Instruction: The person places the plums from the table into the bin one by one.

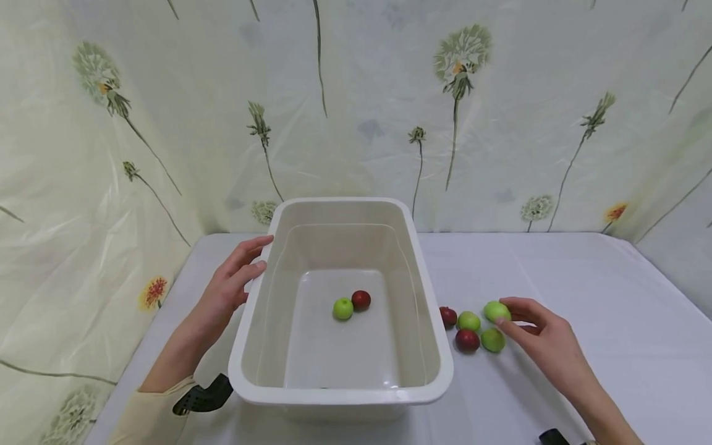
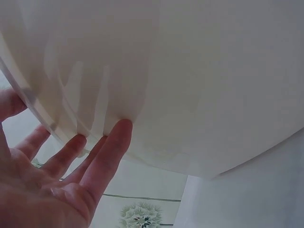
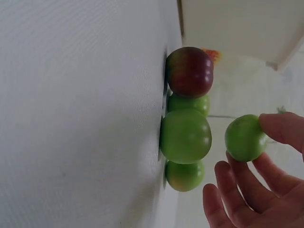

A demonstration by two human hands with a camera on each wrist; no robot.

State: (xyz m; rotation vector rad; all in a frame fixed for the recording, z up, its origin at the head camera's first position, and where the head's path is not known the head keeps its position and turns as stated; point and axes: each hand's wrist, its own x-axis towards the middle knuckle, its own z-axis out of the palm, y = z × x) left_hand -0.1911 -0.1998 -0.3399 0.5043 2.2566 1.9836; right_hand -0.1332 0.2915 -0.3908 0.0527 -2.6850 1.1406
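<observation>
A white plastic tub (image 1: 342, 395) stands on the table, with a green apple (image 1: 342, 308) and a red apple (image 1: 361, 300) touching on its floor. My left hand (image 1: 225, 287) rests against the tub's left side, its spread fingertips (image 2: 124, 126) touching the outer wall below the rim. Right of the tub, my right hand (image 1: 547, 337) pinches a green apple (image 3: 245, 137) between thumb and fingers, held off the table. Beside it sit a red apple (image 1: 467, 340), another green apple (image 1: 492, 340), a further green apple (image 1: 469, 321) and a red apple (image 1: 448, 317) partly behind the tub's edge.
A white cloth (image 1: 628, 346) covers the table. Behind and to the left hangs a curtain (image 1: 356, 142) printed with dandelions. The tub's tall walls rise between my two hands.
</observation>
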